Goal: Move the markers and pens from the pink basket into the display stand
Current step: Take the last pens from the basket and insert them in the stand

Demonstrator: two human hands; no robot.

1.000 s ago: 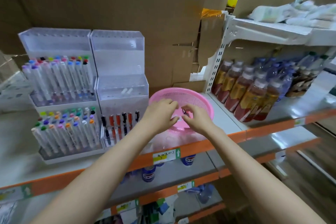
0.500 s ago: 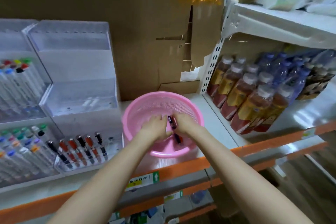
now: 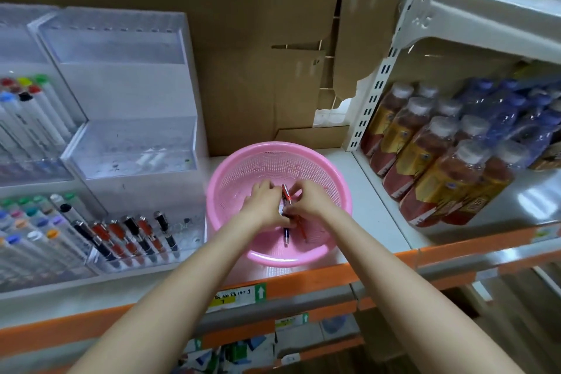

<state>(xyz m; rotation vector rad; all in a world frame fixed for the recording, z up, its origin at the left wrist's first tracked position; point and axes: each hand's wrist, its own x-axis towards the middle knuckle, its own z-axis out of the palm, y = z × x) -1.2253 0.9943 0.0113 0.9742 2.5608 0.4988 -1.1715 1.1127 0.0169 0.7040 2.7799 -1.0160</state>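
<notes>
Both hands are down inside the pink basket [image 3: 239, 173], which sits on the shelf [image 3: 379, 222] just right of the clear display stand [image 3: 130, 143]. The left hand [image 3: 263, 206] and right hand [image 3: 310, 200] meet over the basket's middle, fingers curled in, pinching a small bunch of pens [image 3: 285, 194] between them. One red tip pokes up past the fingertips. A dark blue end and another red one stick out below the palms. The stand's lowest tier holds a leaning row of red and black pens [image 3: 136, 237].
</notes>
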